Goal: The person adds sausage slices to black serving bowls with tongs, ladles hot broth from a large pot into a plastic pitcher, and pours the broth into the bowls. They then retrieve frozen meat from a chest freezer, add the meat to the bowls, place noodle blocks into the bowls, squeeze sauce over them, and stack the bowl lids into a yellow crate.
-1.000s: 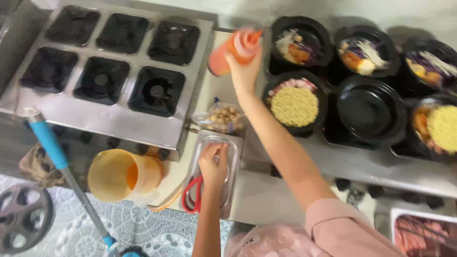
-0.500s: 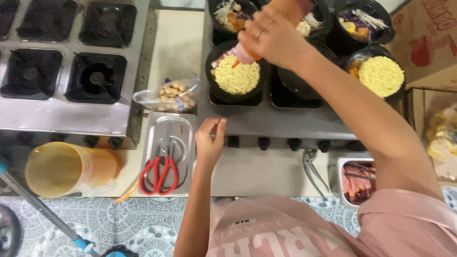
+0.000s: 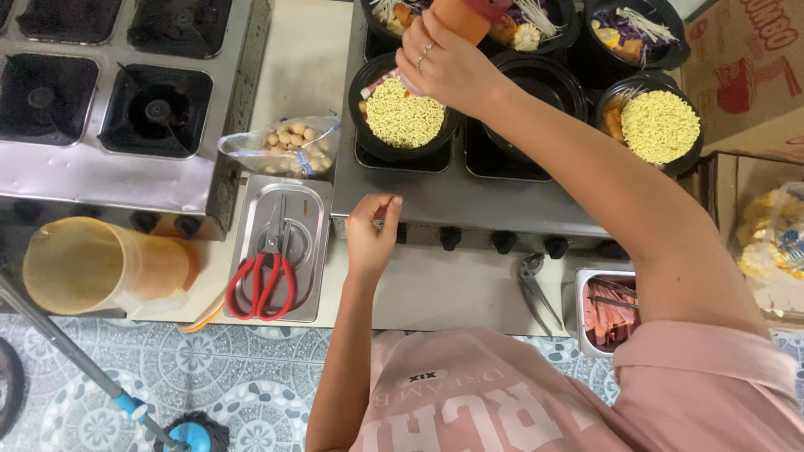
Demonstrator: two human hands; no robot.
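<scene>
Right hand clenched on orange bottle over noodle bowl; left hand loosely curled, seemingly empty. Risk: oversqueezing, flooding noodles.

Bare counter strip open below knob row, bounded left by steel tray with scissors, right by tongs, black bowls crowding beyond
</scene>
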